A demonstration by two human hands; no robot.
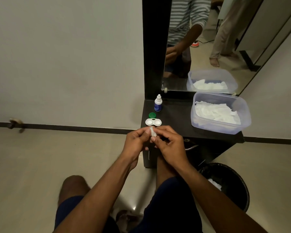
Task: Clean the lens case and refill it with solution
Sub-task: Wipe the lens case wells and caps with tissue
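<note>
A white lens case (153,122) with two open round wells lies near the front left corner of the dark counter (176,118). One green cap (152,115) sits just behind it. A small white and blue solution bottle (158,103) stands upright further back. My left hand (136,142) and my right hand (168,145) meet just in front of the case and pinch a small white piece (152,132) between their fingertips. I cannot tell whether that piece is a cap or tissue.
A clear plastic tub (242,118) with white tissues stands on the counter's right side. A mirror (200,47) rises behind it. A black bin (228,184) with crumpled tissue stands on the floor at the right, beside my knees.
</note>
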